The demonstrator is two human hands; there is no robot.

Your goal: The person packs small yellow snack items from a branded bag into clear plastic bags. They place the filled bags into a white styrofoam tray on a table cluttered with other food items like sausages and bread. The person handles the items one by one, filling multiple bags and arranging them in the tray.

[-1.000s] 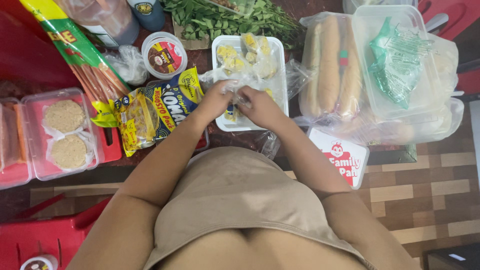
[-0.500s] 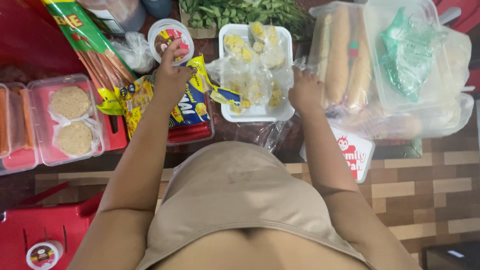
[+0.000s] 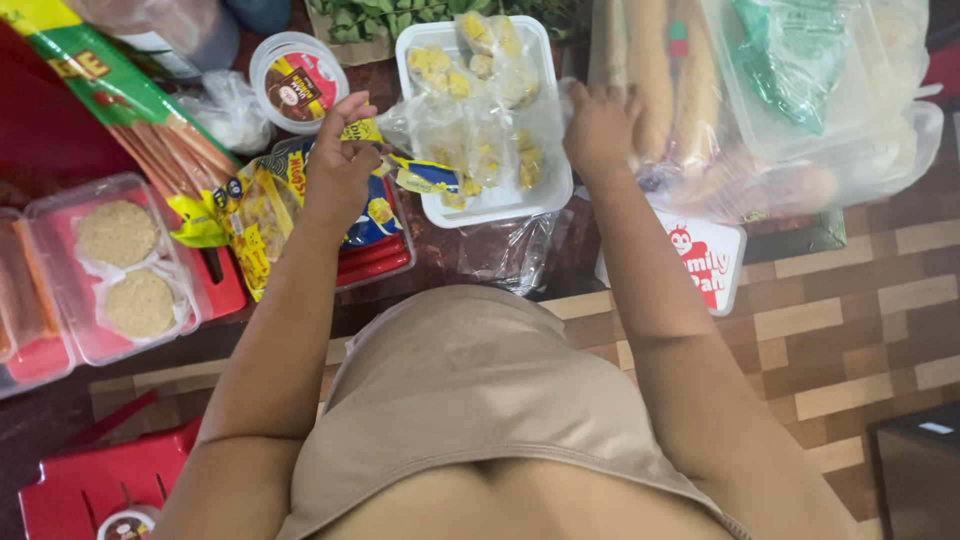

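A clear plastic bag (image 3: 470,130) of small yellow pieces lies crumpled across a white foam tray (image 3: 500,205), stretched between both hands. The tray sits flat, square-on. A yellow-and-blue snack packet (image 3: 265,205) lies tilted at the tray's nine o'clock, just beside it.

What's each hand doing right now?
Left hand: pinching clear plastic wrap over the white tray.
Right hand: gripping the wrap's other edge.

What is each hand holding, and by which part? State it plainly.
The left hand pinches a clear plastic bag of yellow pieces by its left edge. The right hand grips the same bag's right edge, over the white tray.
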